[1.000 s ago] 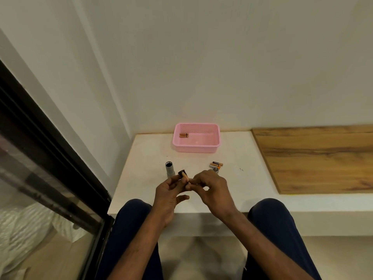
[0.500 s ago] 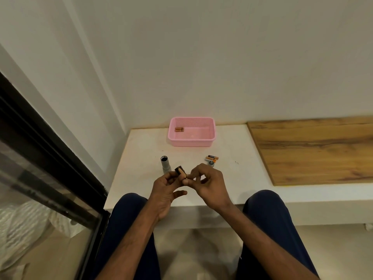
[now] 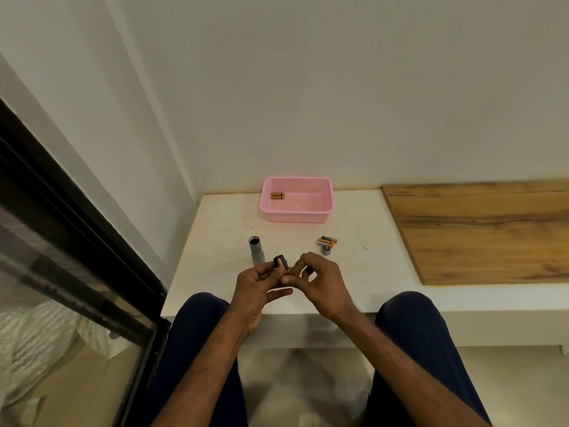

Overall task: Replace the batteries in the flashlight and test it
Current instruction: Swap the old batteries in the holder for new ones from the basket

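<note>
Your left hand [image 3: 255,282] grips the battery holder [image 3: 280,261], right hand [image 3: 320,282] pinching its end; a slip could topple the flashlight body [image 3: 255,251] just beside it.

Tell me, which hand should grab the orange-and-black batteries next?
Probably the right hand: the orange-and-black batteries lie just beyond it, while the left hand grips the small black battery holder.

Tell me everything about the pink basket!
The pink basket is a rectangular tray that looks like plastic, with rounded corners, tiny holes in its walls and a smooth floor. It sits upright on the white ledge, close to the wall. A copper-coloured battery lies in its back left corner. No hand touches it.
</note>
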